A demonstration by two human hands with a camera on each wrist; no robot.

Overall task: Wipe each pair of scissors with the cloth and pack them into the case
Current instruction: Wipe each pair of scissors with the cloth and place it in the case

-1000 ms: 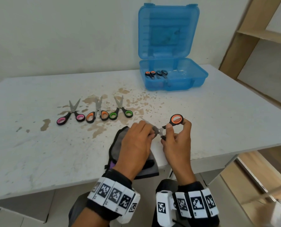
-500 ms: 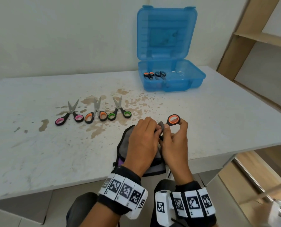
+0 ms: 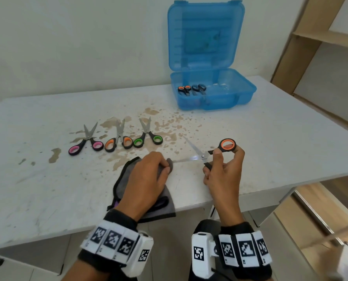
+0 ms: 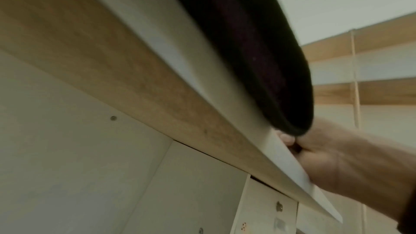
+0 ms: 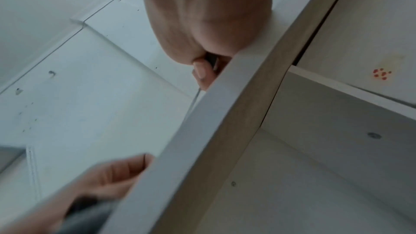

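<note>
Mid-wipe near table (image 3: pixel 47 199) front edge: right hand (image 3: pixel 222 175) curled on orange scissors (image 3: pixel 213 150) handles, blades splayed; left hand (image 3: pixel 146 181) pinched cloth (image 3: pixel 163 205) over one blade tip. Next, prob.: wipe 2nd blade, close, pack in case (image 3: pixel 242 98) at back edge.

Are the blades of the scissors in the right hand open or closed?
Open: the orange-handled scissors in the right hand show two blades spread in a V, one tip at the cloth.

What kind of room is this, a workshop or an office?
Hard to say for sure; it looks like a plain indoor workroom. A stained white table stands against a bare pale wall, with empty wooden shelving on the right and a blue plastic case on the table.
</note>
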